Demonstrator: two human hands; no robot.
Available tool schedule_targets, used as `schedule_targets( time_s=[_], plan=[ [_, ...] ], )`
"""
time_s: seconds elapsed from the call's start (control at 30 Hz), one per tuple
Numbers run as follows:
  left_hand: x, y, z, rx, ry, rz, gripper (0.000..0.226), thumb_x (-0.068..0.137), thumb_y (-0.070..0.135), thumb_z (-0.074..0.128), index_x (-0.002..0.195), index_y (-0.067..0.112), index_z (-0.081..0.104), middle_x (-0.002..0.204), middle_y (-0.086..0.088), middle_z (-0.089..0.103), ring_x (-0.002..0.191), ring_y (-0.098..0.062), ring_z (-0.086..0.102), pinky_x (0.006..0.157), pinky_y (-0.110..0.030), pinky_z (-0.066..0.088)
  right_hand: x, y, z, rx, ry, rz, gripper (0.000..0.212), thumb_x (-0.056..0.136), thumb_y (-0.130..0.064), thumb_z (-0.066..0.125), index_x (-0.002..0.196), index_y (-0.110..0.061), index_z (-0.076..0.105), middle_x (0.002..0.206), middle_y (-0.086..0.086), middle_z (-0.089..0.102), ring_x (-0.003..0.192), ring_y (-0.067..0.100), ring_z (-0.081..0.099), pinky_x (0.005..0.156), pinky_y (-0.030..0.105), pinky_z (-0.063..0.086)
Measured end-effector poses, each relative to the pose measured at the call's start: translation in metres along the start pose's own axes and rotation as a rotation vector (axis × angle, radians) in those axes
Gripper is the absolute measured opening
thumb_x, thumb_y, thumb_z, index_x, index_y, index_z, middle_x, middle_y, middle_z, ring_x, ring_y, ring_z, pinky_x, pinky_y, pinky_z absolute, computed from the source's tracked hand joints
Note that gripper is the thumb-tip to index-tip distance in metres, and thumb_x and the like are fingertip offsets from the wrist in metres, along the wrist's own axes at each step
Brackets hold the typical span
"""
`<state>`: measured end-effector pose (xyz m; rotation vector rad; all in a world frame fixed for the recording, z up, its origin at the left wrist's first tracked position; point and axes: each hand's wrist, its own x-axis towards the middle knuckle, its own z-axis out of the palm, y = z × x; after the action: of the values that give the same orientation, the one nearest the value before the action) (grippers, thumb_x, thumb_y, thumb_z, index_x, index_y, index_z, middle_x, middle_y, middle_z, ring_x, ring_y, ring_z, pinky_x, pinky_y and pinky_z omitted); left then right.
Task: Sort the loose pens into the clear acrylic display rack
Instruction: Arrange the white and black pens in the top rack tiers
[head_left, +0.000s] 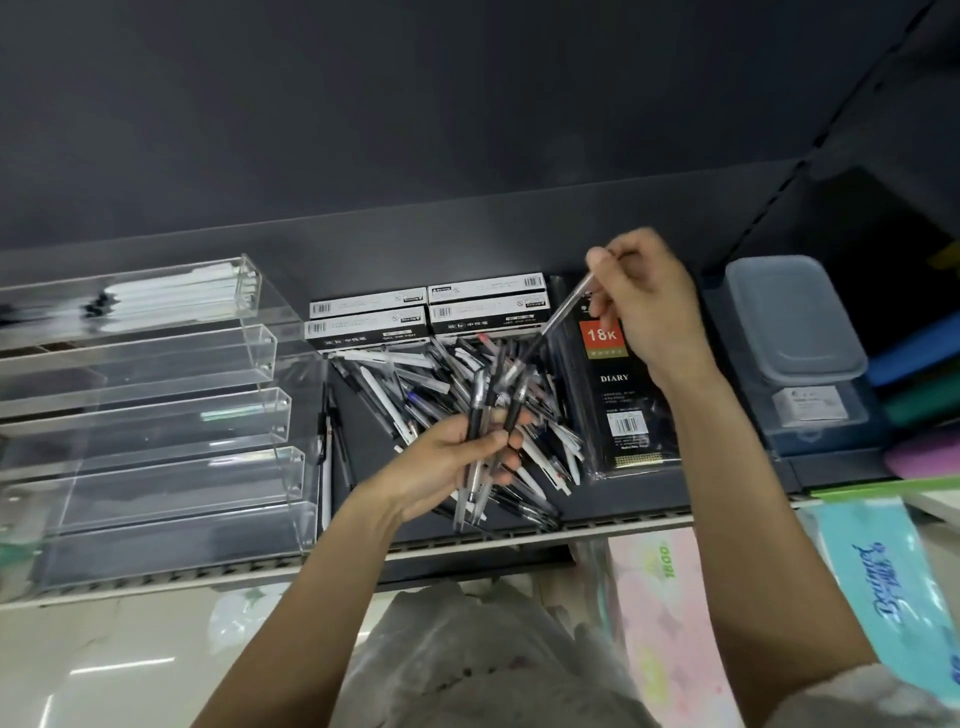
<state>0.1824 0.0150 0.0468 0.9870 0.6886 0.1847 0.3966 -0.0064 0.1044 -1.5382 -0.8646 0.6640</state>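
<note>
A dark shelf (363, 262) runs across the view, and everything sits on it. To the left of both hands, well apart from them, stands the clear acrylic display rack (156, 395), a stepped set of long troughs; the top trough holds a row of white pens (182, 293), one lower trough shows a single pale green item, and the others look bare, though reflections make that hard to judge. Far right of the hands lies a lidded plastic box (795, 322) on a dark carton. Just right of the left hand, and under the right wrist, lies a black diary (618, 395) in shiny wrap. Behind the left hand stand four pen boxes (426, 312), stacked two by two.

Directly beneath and around the left hand spreads the loose pile of pens (415, 384), black, white and clear ones lying crosswise.

The left hand (457, 462) curls its fingers and thumb round a bundle of dark pens (488, 421), held roughly upright above the pile. Above and to the right, the right hand (644, 301) pinches a single clear pen (561, 312) at its upper end; the pen slants down-left, its tip close over the bundle.
</note>
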Motion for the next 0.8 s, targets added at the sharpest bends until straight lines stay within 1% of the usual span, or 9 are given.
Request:
schedule_targets(
  time_s=[0.1,0.2,0.33,0.43,0.5,0.6,0.67,0.73,0.8],
  plan=[
    [0.007,0.001,0.002,-0.245,0.165,0.083,0.025,0.097,0.001,0.04,0.113,0.005,0.058,0.101,-0.008,0.07,0.091,-0.019,0.069,0.079,-0.033,0.058,-0.029,-0.003,0.0,0.236,0.167,-0.006,0.01,0.088,-0.005,0.062,0.085,-0.012,0.056,0.075,0.005,0.067,0.069,0.016,0.068,0.066,0.024,0.054],
    [0.02,0.008,0.013,-0.417,0.204,0.183,0.026,0.098,0.002,0.037,0.116,0.005,0.056,0.113,-0.011,0.069,0.104,-0.025,0.067,0.089,-0.038,0.054,-0.067,0.013,0.019,0.254,0.218,0.011,0.015,0.082,-0.001,0.068,0.085,-0.014,0.061,0.086,0.004,0.071,0.086,0.02,0.07,0.079,0.028,0.053],
    [0.036,0.014,0.029,-0.543,0.222,0.236,0.03,0.099,0.004,0.036,0.123,-0.002,0.053,0.119,-0.013,0.066,0.102,-0.022,0.067,0.08,-0.032,0.057,-0.102,0.039,0.045,0.219,0.264,0.041,0.012,0.082,0.001,0.068,0.087,-0.008,0.062,0.095,0.006,0.071,0.094,0.017,0.068,0.085,0.033,0.053],
    [0.042,0.014,0.037,-0.615,0.198,0.258,0.027,0.101,0.004,0.034,0.118,-0.002,0.054,0.123,-0.013,0.063,0.109,-0.022,0.064,0.089,-0.033,0.054,-0.116,0.053,0.047,0.031,0.296,0.051,0.007,0.084,-0.007,0.068,0.089,-0.01,0.064,0.091,-0.004,0.071,0.088,0.007,0.067,0.081,0.027,0.053],
    [0.043,0.013,0.04,-0.658,0.195,0.266,0.023,0.1,0.003,0.035,0.112,-0.001,0.055,0.12,-0.013,0.065,0.107,-0.022,0.065,0.087,-0.031,0.055,-0.119,0.057,0.044,-0.038,0.297,0.085,0.004,0.087,-0.012,0.065,0.091,-0.011,0.063,0.089,-0.007,0.07,0.086,0.005,0.066,0.081,0.027,0.054],
    [0.043,0.01,0.043,-0.682,0.231,0.255,0.023,0.099,0.003,0.04,0.114,-0.001,0.056,0.112,-0.011,0.069,0.102,-0.02,0.067,0.081,-0.027,0.056,-0.119,0.056,0.042,-0.003,0.227,0.202,0.004,0.092,-0.018,0.057,0.092,-0.014,0.057,0.086,0.0,0.069,0.079,0.013,0.068,0.069,0.034,0.057],
    [0.043,0.007,0.043,-0.659,0.273,0.256,0.022,0.098,0.005,0.043,0.113,0.001,0.059,0.103,-0.009,0.069,0.098,-0.019,0.067,0.083,-0.028,0.056,-0.119,0.052,0.046,0.069,0.186,0.271,0.003,0.095,-0.017,0.052,0.093,-0.015,0.053,0.086,0.002,0.068,0.074,0.019,0.07,0.061,0.034,0.058],
    [0.043,0.005,0.044,-0.645,0.306,0.297,0.024,0.097,0.005,0.043,0.116,0.002,0.058,0.094,-0.006,0.068,0.094,-0.016,0.066,0.088,-0.029,0.055,-0.12,0.048,0.051,0.111,0.139,0.322,0.003,0.097,-0.016,0.048,0.096,-0.014,0.051,0.081,0.0,0.066,0.067,0.018,0.07,0.058,0.035,0.058],
    [0.041,0.002,0.043,-0.628,0.326,0.347,0.027,0.098,0.005,0.041,0.119,0.005,0.057,0.088,-0.001,0.069,0.09,-0.011,0.067,0.086,-0.025,0.055,-0.121,0.047,0.056,0.06,0.087,0.35,0.005,0.097,-0.017,0.047,0.099,-0.015,0.05,0.076,0.003,0.064,0.059,0.012,0.066,0.054,0.034,0.057]
  ],
)
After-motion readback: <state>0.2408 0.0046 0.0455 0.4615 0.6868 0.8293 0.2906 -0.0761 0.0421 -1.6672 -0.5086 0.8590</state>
